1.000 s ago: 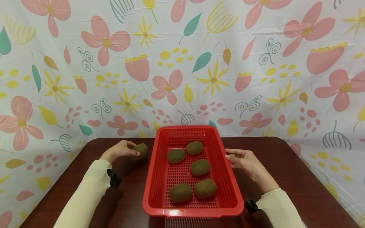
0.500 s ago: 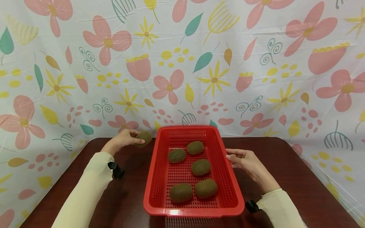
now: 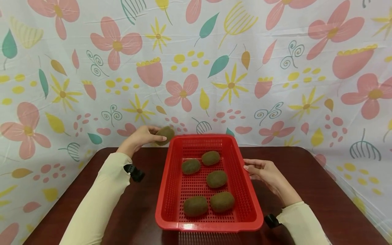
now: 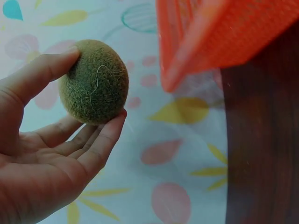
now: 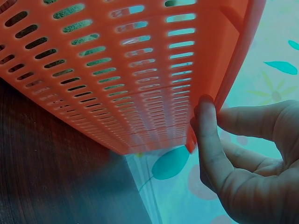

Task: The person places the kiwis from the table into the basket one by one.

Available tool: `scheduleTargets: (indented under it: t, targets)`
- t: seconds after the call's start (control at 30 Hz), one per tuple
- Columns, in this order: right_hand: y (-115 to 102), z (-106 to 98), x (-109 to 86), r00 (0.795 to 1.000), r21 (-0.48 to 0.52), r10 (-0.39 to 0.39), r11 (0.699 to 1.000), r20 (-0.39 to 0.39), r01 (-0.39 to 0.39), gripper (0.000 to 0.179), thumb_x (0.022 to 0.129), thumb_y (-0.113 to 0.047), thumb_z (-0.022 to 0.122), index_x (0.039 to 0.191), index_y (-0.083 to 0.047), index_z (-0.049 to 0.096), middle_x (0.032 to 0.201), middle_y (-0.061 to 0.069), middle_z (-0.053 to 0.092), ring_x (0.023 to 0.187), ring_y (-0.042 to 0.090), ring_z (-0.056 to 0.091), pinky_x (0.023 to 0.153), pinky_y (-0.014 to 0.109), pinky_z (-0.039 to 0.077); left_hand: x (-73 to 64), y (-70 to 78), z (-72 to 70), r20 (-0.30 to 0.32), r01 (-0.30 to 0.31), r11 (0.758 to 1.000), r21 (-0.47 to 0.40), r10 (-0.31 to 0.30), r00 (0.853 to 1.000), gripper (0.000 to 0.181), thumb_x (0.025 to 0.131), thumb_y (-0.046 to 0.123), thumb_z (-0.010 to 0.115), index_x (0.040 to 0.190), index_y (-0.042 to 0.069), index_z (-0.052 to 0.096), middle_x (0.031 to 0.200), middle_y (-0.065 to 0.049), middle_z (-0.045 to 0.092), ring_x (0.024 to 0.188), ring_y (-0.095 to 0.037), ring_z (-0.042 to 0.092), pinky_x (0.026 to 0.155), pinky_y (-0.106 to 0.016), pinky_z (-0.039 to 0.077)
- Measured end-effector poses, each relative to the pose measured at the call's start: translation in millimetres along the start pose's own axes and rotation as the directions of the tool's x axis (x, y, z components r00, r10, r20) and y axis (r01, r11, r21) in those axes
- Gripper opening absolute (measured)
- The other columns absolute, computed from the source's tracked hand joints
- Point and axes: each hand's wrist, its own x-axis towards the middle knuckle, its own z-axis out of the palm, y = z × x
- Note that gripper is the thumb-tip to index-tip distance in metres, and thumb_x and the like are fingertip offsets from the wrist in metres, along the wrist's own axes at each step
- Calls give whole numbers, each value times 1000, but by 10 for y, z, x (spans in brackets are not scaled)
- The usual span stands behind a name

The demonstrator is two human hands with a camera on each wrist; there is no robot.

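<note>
My left hand (image 3: pixel 142 139) holds a fuzzy brown kiwi (image 3: pixel 165 135) between thumb and fingers, raised beside the far left corner of the red plastic basket (image 3: pixel 165 194). In the left wrist view, the thumb presses one side of the kiwi (image 4: pixel 96 83) and the fingers support it from below. Several more kiwis lie on the basket floor, among them one at the near left (image 3: pixel 196 206) and one at the far right (image 3: pixel 210 158). On the basket's right side, my right hand (image 3: pixel 264 173) pinches the rim, as the right wrist view shows with thumb and fingers (image 5: pixel 210 126) at the edge.
The basket stands on a dark reddish-brown table (image 3: pixel 294 180). Behind the table hangs a white cloth (image 3: pixel 196 41) printed with flowers and leaves. A black strap device (image 3: pixel 134 173) sits on the left wrist, another (image 3: pixel 272 221) on the right.
My left hand has lifted the kiwi off the table's left side and carried it up and rightward to the basket's far left corner. The right hand keeps its place on the rim.
</note>
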Motion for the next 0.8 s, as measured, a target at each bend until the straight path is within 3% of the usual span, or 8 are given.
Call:
scheduleTargets:
  t: [0.2,0.47,0.63,0.8]
  targets:
    - [4,-10,1,1000,-5,-13,1000,11,13,58,93,-20,66,139,8,44,107,11,69,86,17,68,78,32,56,42,299,154,31,-12,999,-38,13,999,60,85,22,75,135,0,51,131,-19,55,115,-32,56,96,-41,47]
    - [-7,-13,15,1000,-2,-8,1000,5,8,58,93,-19,66,139,8,44,107,10,69,85,16,68,78,33,56,122,588,496,84,0,1000,12,-1,996,61,83,21,77,135,0,53,132,-15,55,108,-29,62,97,-41,47]
    - [-13,-6,11,1000,-4,-5,1000,7,5,58,93,-17,65,139,9,43,105,10,69,85,16,68,78,33,56,140,651,718,152,27,998,49,-35,988,62,81,18,78,133,-4,53,131,-16,53,106,-28,63,89,-37,52]
    - [-16,-1,6,1000,15,12,1000,0,-12,59,93,-16,66,140,10,42,102,8,69,84,15,68,78,33,56,139,608,859,227,45,993,114,-70,971,58,80,17,79,128,-6,57,126,-16,57,104,-26,62,84,-34,54]
